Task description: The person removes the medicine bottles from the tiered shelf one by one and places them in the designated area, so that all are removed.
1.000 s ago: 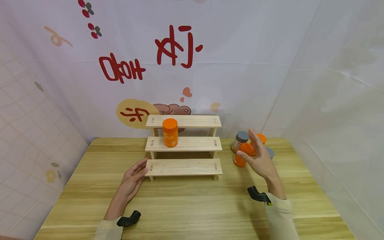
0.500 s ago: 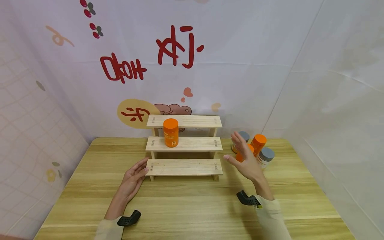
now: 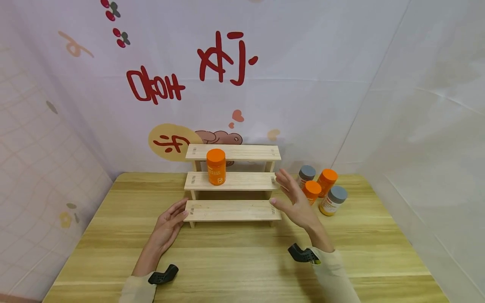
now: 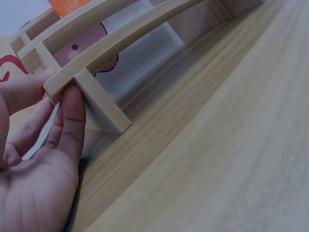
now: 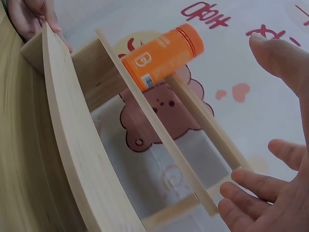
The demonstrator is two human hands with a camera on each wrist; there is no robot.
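Note:
A three-step wooden display shelf stands against the back wall. My left hand pinches the left end of its lowest board, thumb against the edge and fingers underneath, as the left wrist view shows. An orange bottle with an orange lid sits upright toward the left of the middle step. My right hand hovers by the shelf's right end, its fingers extended and apart, holding nothing. In the right wrist view the thumb stands well away from the fingers, with the shelf and bottle beyond.
Several bottles stand grouped on the table right of the shelf: a grey-lidded bottle at the back, two orange ones, and another grey-lidded bottle at the right. Printed cloth walls enclose the table.
My right hand has moved left from the grouped bottles to the shelf's right end, uncovering more of them. The left hand has kept its hold on the shelf.

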